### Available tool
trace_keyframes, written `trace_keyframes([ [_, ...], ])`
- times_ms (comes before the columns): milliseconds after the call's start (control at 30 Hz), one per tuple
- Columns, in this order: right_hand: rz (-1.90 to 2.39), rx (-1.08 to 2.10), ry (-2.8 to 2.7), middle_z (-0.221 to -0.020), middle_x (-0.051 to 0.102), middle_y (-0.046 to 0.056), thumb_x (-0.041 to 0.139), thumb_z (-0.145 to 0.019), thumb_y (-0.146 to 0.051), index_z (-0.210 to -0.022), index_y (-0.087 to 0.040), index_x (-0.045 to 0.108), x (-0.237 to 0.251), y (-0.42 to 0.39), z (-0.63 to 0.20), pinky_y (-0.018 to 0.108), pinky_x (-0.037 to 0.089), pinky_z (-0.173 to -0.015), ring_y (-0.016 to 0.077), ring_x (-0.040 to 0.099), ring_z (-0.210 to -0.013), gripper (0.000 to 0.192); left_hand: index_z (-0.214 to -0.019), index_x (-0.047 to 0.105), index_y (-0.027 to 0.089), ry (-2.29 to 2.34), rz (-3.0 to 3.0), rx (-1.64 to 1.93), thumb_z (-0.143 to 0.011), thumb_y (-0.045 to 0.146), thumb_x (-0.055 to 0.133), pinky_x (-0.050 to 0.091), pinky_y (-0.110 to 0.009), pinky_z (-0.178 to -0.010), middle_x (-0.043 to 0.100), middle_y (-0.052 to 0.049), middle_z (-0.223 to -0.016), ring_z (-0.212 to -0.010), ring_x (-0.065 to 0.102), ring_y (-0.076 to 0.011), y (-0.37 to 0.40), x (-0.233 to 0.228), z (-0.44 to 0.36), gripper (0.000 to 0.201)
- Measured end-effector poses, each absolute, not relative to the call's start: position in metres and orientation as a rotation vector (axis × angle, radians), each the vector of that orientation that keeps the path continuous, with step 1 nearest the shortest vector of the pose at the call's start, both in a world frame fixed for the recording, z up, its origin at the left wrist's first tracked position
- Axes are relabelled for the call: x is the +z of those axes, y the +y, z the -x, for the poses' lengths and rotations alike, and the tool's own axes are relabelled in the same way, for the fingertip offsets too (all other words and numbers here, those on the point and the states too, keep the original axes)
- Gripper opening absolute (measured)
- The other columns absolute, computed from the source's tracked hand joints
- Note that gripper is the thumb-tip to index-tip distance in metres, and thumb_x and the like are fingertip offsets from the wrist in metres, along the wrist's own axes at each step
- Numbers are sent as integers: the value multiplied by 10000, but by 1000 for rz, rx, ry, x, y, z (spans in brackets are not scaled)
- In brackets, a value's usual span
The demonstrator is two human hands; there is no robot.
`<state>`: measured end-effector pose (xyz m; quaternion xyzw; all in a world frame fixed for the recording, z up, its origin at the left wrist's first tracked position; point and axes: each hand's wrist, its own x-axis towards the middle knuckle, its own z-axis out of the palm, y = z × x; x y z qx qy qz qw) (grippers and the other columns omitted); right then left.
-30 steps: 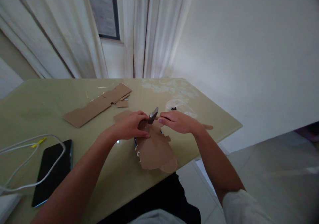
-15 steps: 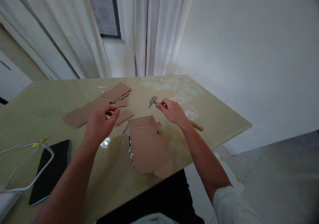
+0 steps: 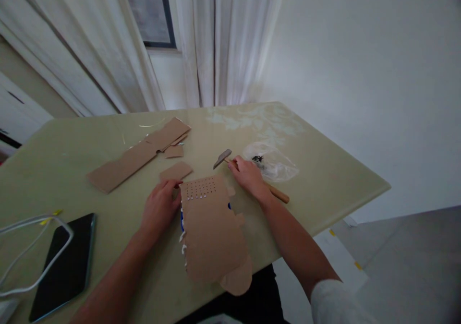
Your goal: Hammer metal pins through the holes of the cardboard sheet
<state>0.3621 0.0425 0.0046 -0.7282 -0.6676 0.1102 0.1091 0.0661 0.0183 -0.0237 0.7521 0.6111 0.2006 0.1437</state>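
A hammer (image 3: 222, 158) with a metal head and a wooden handle lies slantwise over the table; my right hand (image 3: 248, 175) closes around the handle just below the head. The handle's end sticks out past my wrist. In front of me lies a brown cardboard piece (image 3: 212, 237) with rows of small holes and a row of whitish dots near its far edge. White bits and something blue show along its left side. My left hand (image 3: 162, 206) is at its far left corner, fingers curled in; whatever they pinch is hidden.
A clear plastic bag (image 3: 283, 165) with small dark pieces lies right of the hammer. Cardboard strips (image 3: 133, 161) and scraps (image 3: 176, 171) lie at the back left. A black tablet (image 3: 65, 261) and a white cable (image 3: 68, 247) are at the left. The table's edge (image 3: 345, 213) runs along the right.
My left hand has come down and right to the cardboard's corner, covering the slim metal thing seen there before. My right hand stays on the hammer, whose head has turned slightly.
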Motion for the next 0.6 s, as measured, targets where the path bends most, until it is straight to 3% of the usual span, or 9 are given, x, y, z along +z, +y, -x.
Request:
trace_keyframes([
  [200,2171,364,-1973,-1174,816,149,467,-1144,-471,-1290,-208,689,-3,41,-359,395,522,-870,326,769,-1073,374,-1214,742,184,1732,-2191,566,-934,247,518,575,-473,-996,758,-163,-1241,-1133,724,-334,15,-26,-62,364],
  [433,2161,372,-1981,-1191,819,129,450,-1147,-462,-1291,-217,673,-5,41,-361,378,515,-860,319,767,-1099,361,-1056,731,206,1753,-2138,530,-926,296,482,564,-445,-961,772,-125,-1003,-1007,731,-315,15,-28,-57,294],
  [600,2150,370,-1975,-1194,819,128,456,-1142,-466,-1295,-224,667,-7,42,-363,383,514,-859,326,764,-1107,356,-996,714,218,1786,-2101,517,-937,341,480,551,-423,-897,765,-114,-968,-937,722,-302,14,-28,-56,270],
])
